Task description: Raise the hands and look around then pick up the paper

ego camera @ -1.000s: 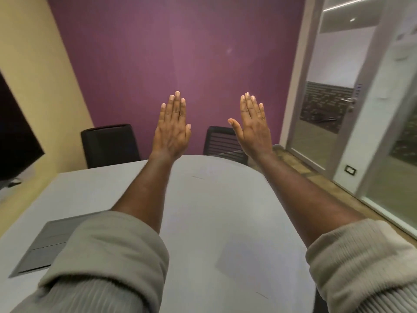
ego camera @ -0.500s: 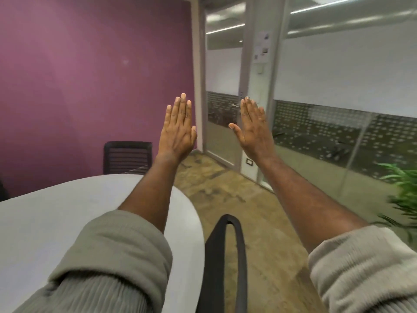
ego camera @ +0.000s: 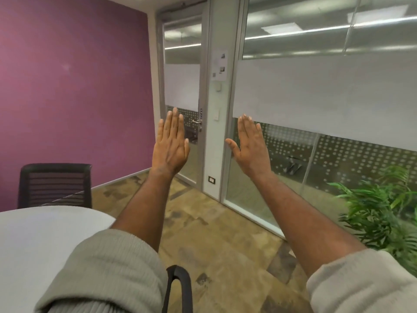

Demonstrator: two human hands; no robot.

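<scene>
Office room, purple wall [ego camera: 74, 91] far left, glass partition [ego camera: 327, 91] right. Left hand [ego camera: 170, 145] and right hand [ego camera: 251, 146] raised in air, fingers straight and together, holding nothing. Glass door [ego camera: 182, 86] beyond them; table [ego camera: 40, 236] near left; plant [ego camera: 381, 211] right.

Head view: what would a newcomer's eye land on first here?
Two raised hands, the left hand and right hand, fingers straight, held up mid-frame and holding nothing. Behind them stand a purple wall on the left and a glass door with a frosted glass partition on the right. A green plant fills the lower right; a white table sits lower left.
</scene>
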